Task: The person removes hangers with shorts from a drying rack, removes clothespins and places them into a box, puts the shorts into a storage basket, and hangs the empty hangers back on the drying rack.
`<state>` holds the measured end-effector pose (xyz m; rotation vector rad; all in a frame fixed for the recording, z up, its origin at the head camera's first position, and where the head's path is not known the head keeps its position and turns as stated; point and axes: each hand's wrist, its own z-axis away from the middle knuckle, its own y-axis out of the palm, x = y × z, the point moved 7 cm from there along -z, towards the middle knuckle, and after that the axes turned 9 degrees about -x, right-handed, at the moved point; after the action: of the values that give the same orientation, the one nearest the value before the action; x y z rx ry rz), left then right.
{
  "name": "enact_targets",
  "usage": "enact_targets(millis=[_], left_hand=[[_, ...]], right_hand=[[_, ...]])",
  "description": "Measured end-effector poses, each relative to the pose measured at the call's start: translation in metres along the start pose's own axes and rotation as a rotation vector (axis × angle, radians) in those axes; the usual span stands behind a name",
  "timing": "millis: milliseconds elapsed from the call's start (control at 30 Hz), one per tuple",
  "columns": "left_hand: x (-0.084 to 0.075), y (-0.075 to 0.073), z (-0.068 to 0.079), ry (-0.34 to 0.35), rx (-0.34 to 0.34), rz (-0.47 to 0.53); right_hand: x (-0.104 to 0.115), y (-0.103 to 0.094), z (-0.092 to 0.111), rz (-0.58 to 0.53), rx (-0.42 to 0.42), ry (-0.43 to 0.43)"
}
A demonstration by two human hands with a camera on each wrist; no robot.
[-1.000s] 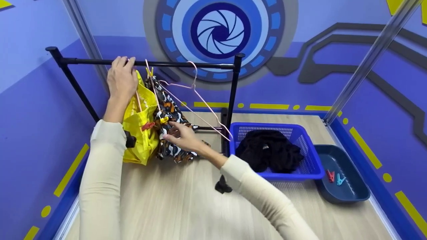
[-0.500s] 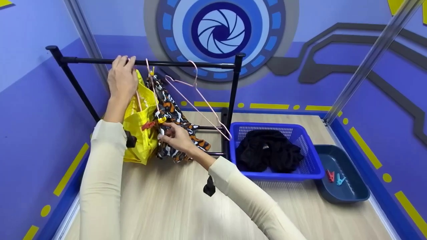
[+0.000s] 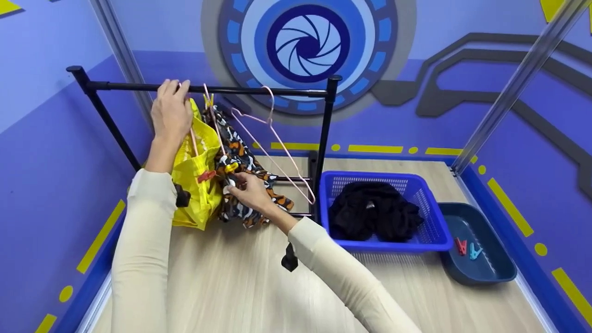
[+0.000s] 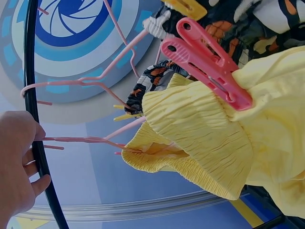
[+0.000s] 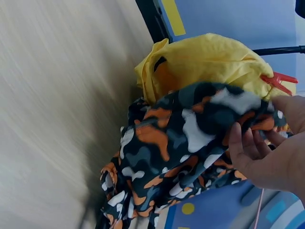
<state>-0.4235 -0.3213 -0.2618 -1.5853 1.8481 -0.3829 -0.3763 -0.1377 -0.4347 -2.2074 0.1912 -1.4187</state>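
Observation:
My left hand (image 3: 171,113) holds the rack's black top rail (image 4: 31,71), fingers curled over it, right at a pink hanger's hook. Yellow shorts (image 3: 196,185) with a gathered waistband hang below on that hanger; a red clothespin (image 4: 207,64) clips them. Beside them hang camouflage-print shorts (image 5: 176,138) on a second pink hanger, with a yellow clothespin (image 3: 231,167) at the near end of the waistband and another at the far end. My right hand (image 3: 252,191) pinches the camouflage fabric just below the near yellow clothespin; the fingertips are partly hidden by cloth.
A bare pink hanger (image 3: 282,138) hangs farther right on the rail. Right of the rack, a blue basket (image 3: 437,231) holds dark cloth (image 3: 374,212). Beside it, a dark teal tray (image 3: 490,273) holds a red clothespin (image 3: 461,246) and a light blue clothespin (image 3: 475,251).
My right hand has moved slightly left onto the camouflage shorts, whose lower edge now spreads farther right. The bare hanger has swung a little. My left hand has stayed on the rail.

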Motion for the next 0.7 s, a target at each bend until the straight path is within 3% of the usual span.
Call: enact_targets(millis=[167, 367, 467, 700], left_hand=[[0.000, 0.000, 0.001, 0.003, -0.014, 0.010], [-0.002, -0.002, 0.001, 0.024, -0.047, 0.022], [-0.001, -0.001, 0.001, 0.010, -0.035, 0.022], [0.000, -0.001, 0.001, -0.014, -0.001, 0.016]], right_hand=[[-0.002, -0.003, -0.002, -0.079, 0.061, 0.178], [-0.013, -0.014, -0.004, -0.365, 0.066, 0.419], [-0.018, -0.017, -0.003, -0.462, 0.085, 0.467], [-0.018, -0.025, 0.003, -0.511, 0.096, 0.495]])
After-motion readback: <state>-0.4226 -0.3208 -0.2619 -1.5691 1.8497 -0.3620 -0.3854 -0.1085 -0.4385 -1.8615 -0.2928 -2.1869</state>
